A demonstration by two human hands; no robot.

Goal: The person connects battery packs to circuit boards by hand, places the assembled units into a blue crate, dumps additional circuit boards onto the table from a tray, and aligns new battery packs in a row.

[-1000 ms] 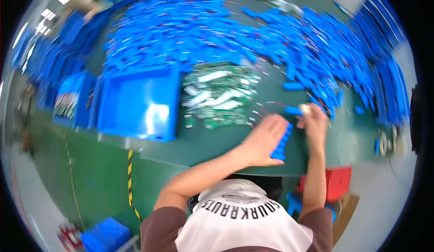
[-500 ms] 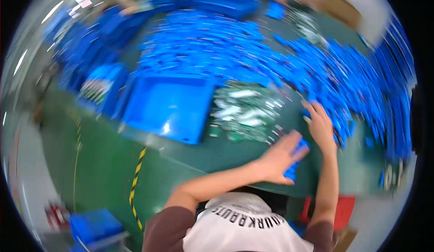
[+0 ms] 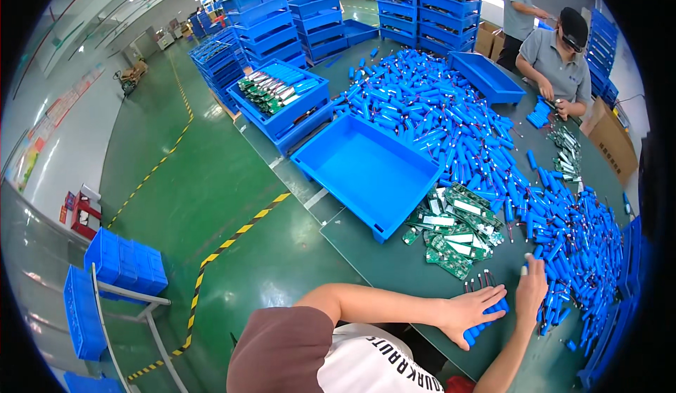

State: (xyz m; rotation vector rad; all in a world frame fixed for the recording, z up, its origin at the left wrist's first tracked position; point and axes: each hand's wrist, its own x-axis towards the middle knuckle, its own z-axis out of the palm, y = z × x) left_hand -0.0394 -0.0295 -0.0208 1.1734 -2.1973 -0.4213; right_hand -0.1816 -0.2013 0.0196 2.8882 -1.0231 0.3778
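Note:
My left hand [image 3: 473, 315] lies palm down with fingers and thumb spread over a row of blue cylindrical battery cells [image 3: 479, 331]. Short wires with small connectors stick out past its far side, and the palm hides most of the row. Just right of it, my right hand [image 3: 531, 293] is raised with fingers stretched out, beside the edge of a large heap of blue wired cells [image 3: 458, 139]. Something pale shows at its fingertips; I see no cell in it. Beyond my left hand lies a pile of green circuit boards [image 3: 458, 229], some with white strips.
An empty blue tray [image 3: 366, 171] stands left of the boards. Behind it, another blue bin [image 3: 278, 101] holds boards and cells. Stacked blue crates [image 3: 429, 9] rise at the back. Across the green table, a person [image 3: 560, 62] handles cells; another stands behind.
The view has swung left and up and is sharp now. My right hand has come back from the heap's edge toward my left hand, which stays over the row of cells.

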